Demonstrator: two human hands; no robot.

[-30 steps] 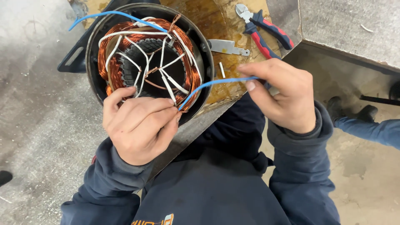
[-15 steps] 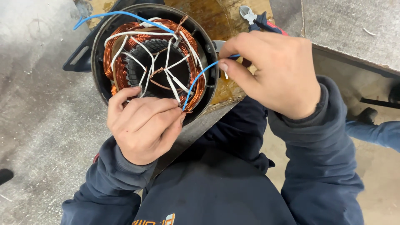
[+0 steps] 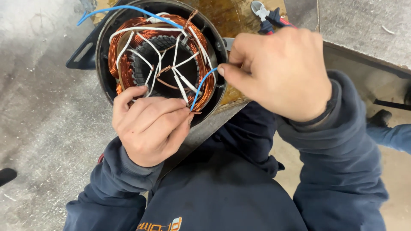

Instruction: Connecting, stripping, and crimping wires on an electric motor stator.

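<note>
A round black motor housing [image 3: 102, 55] stands on a brown bench, with copper windings [image 3: 124, 64] and several white sleeved leads [image 3: 180, 81] inside. My left hand [image 3: 147, 124] rests on its near rim and pinches the lower end of a short blue wire [image 3: 201, 87] against the winding. The upper end of that wire is pinched between thumb and forefinger of my right hand [image 3: 278, 72], close to the rim. A second blue wire [image 3: 124, 9] arcs over the housing's far edge.
Red-and-blue handled cutters [image 3: 269, 17] lie on the bench behind my right hand. A grey metal sheet [image 3: 364, 30] lies at the right, concrete floor [image 3: 38, 128] at the left. Another person's blue sleeve [image 3: 391, 134] shows at the right edge.
My right hand has moved left toward the housing along the blue wire, so the exposed stretch is much shorter. My left hand has kept its grip at the rim.
</note>
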